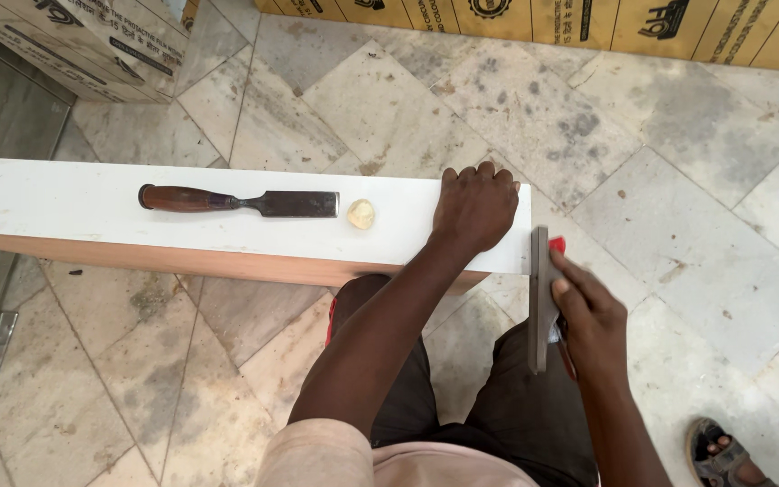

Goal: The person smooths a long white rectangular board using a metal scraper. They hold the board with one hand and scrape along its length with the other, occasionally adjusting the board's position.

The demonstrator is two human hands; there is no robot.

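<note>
Now, left hand (473, 206): my palm flat, pressing the white board (65, 203)
right hand (588, 317): clamped on grey tool (538, 311) at board's end
on board: chisel (236, 201), yellowish lump (362, 214)

Board (65, 203) top: chisel (236, 202) and small lump (362, 214) lie at 9 o'clock of left hand (475, 207); bare strip beyond chisel. Floor (678, 180) at 12–3 o'clock open. Boxes (543, 18) line far edge.
</note>
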